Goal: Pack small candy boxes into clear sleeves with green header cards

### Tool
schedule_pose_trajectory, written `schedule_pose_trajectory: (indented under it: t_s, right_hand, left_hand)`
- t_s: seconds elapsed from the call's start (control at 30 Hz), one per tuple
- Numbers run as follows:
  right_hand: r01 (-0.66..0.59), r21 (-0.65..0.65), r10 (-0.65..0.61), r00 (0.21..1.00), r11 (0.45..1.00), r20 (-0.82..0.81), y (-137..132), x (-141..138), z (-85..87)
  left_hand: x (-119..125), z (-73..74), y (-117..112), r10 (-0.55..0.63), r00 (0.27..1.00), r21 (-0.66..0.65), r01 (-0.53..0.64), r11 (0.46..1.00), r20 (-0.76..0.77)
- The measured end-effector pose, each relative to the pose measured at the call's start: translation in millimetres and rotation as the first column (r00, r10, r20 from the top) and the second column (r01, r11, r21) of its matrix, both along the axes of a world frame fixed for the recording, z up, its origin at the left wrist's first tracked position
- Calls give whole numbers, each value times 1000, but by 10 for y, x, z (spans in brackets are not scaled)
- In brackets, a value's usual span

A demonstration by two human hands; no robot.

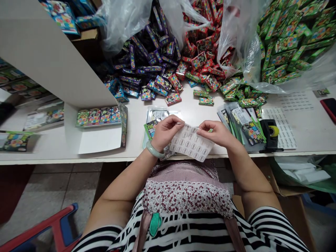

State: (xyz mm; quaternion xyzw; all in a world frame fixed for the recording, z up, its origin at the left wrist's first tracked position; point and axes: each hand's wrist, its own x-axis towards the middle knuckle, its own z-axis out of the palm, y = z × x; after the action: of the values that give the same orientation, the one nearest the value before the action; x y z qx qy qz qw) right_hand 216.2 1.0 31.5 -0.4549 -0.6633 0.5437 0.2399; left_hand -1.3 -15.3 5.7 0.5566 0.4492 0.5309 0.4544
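Observation:
A white sheet of round printed stickers (pixel 193 142) is stretched between my two hands, just above the table's front edge. My left hand (pixel 168 131), with a pale bangle at the wrist, pinches its upper left corner between thumb and fingertips. At the upper right, the thumb and fingers of my right hand (pixel 215 133) close on the sheet's edge. Under and behind my left hand lie clear plastic sleeves and a dark printed packet (pixel 150 128). Beside my right hand sits a stack of printed plastic packets (pixel 248 126).
Heaps of small purple boxes (pixel 147 52), red boxes (pixel 207 63) and green boxes (pixel 288 42) fill the back, partly in clear bags. An open display box (pixel 98 140) stands left. A tape dispenser (pixel 271 134) and sticker sheets (pixel 283 127) lie right.

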Motion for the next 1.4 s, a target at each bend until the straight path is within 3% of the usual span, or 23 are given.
schedule_pose_trajectory:
  t_s: [0.2, 0.43, 0.53, 0.6, 0.67, 0.73, 0.83, 0.97, 1.03, 1.13, 1.2, 1.3, 1.4]
  right_hand:
    - [0, -22, 0, 1000, 1000, -4, -14, 18, -14]
    - [3, -44, -3, 1000, 999, -1, 4, 34, -40]
    - [19, -66, -20, 1000, 998, -12, 21, 44, -51]
    - [19, -79, -20, 1000, 997, -10, 30, 45, -77]
    - [-5, -78, 7, 1000, 997, 15, 41, 41, -116]
    - [-40, -72, 43, 998, 997, 38, 63, 51, -158]
    - [-32, 5, 32, 999, 999, 44, 143, 167, -205]
    - [119, 313, -181, 968, 942, 175, 303, 507, -290]
    - [-14, 373, -136, 918, 928, 374, 352, 626, -389]
    - [-323, 268, 100, 787, 908, 608, 361, 629, -584]
    - [-409, 243, 155, 728, 880, 668, 339, 581, -679]
    - [-353, 315, 23, 696, 881, 718, 280, 614, -664]
    - [-137, 494, -271, 698, 858, 663, 171, 796, -460]
  left_hand:
    - [-27, -17, -24, 36, 996, -82, -43, 996, -81]
    - [-34, -21, -21, 6, 999, -90, -2, 996, 37]
    - [-56, -33, -9, -129, 984, -190, 151, 970, 120]
    - [-69, -67, -3, -250, 954, -289, 290, 912, 167]
    - [-69, -124, 1, -281, 943, -356, 328, 875, 177]
    - [-63, -188, 4, -254, 953, -373, 298, 879, 163]
    - [-84, -269, 13, -230, 962, -364, 268, 892, 146]
    - [-222, -337, 54, -114, 985, -361, 154, 920, 130]
    - [-291, -360, 94, -21, 990, -369, 71, 927, 140]
    - [-322, -379, 160, 70, 985, -404, 1, 915, 160]
    - [-305, -379, 193, 81, 985, -445, -3, 895, 155]
    - [-276, -375, 222, 68, 987, -489, 13, 872, 147]
    - [-213, -397, 245, 57, 988, -508, 25, 861, 145]
